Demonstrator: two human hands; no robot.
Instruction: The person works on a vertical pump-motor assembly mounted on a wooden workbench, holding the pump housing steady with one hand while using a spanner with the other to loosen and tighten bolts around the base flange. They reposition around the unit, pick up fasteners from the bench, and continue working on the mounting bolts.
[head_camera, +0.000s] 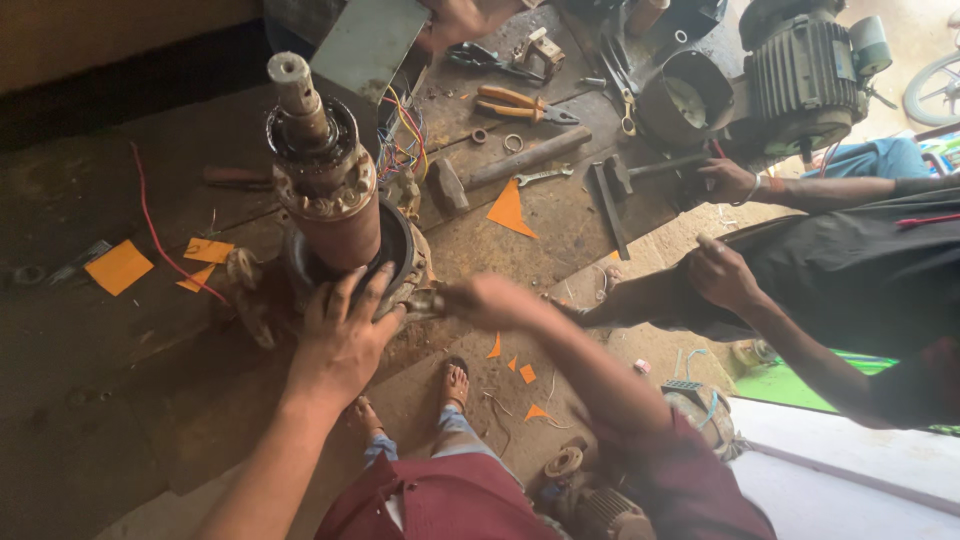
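Observation:
A rusty pump-motor assembly with an upright shaft stands on a dark wooden workbench. My left hand lies flat against the dark round housing at its base, fingers spread. My right hand is blurred and closed on a small metal part or tool at the housing's right side; what it is cannot be made out. My feet in sandals stand on the ground below the bench edge.
A hammer, orange-handled pliers, a wrench and orange paper scraps lie on the bench. Another person in dark clothing stands at right, one hand on a tool, beside a grey electric motor. Coloured wires hang behind the assembly.

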